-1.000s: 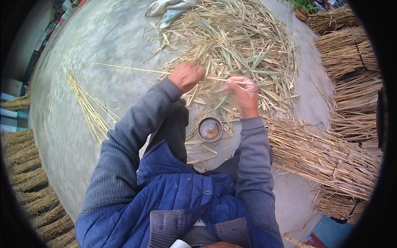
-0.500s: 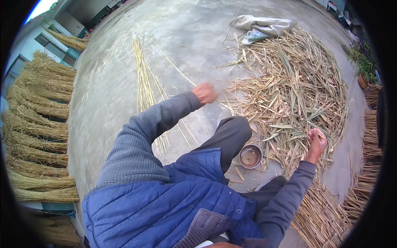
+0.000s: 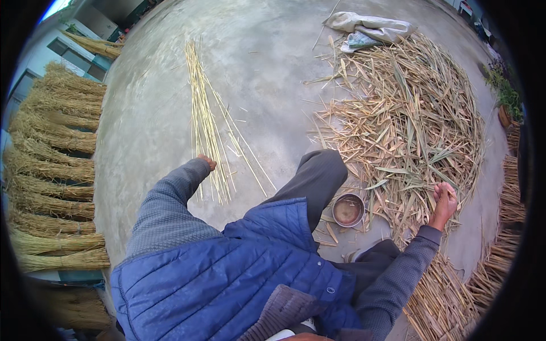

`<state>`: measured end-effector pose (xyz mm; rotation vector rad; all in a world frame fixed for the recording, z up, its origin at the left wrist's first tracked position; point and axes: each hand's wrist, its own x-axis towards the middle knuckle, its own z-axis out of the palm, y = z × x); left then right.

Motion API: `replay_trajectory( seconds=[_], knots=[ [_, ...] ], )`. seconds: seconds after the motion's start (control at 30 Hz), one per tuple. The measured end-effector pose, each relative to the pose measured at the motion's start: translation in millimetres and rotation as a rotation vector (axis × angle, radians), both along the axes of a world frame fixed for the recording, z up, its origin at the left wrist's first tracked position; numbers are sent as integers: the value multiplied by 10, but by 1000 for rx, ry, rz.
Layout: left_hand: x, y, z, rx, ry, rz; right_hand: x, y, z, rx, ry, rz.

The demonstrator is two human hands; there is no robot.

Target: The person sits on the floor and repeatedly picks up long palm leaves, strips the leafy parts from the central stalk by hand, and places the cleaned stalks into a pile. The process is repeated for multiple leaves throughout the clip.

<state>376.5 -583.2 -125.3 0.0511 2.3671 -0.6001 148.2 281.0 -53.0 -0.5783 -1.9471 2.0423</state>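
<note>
Our left hand (image 3: pixel 208 162) rests on the stalks (image 3: pixel 207 122); fingers hidden, can't tell grip. Right hand (image 3: pixel 444 200), fingers curled, hovers by the husk pile (image 3: pixel 409 119) w/ a tin (image 3: pixel 348 209) nearby.

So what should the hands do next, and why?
Probably let go with the left hand: it rests on the near end of the stripped stalks lying in a row on the concrete. The right hand sits over the leafy scrap pile, so likely reach for another stalk.

Left edge: stacked sheaves (image 3: pixel 51 187)
Far centre: laid stalks (image 3: pixel 207 125), left hand (image 3: pixel 207 163) at near end
Right: leaf heap (image 3: pixel 409 125), right hand (image 3: pixel 445 199) at its near edge
Near the knee: bowl (image 3: pixel 348 209)
Far right: sack (image 3: pixel 369 25)
</note>
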Motion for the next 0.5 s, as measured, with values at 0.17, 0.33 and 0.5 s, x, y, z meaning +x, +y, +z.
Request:
replay_trajectory(
  seconds=[0.17, 0.33, 0.5],
  knots=[
    [-973, 426, 167, -29, -244, -163, -4, 582, -331, -51, -104, -28],
    [-2795, 1899, 727, 156, 220, -394, 154, 1698, -245, -256, -21, -307],
    [-3684, 3960, 559, 583, 360, -738, 631, 2072, -191, 47, -120, -315]
  ],
)
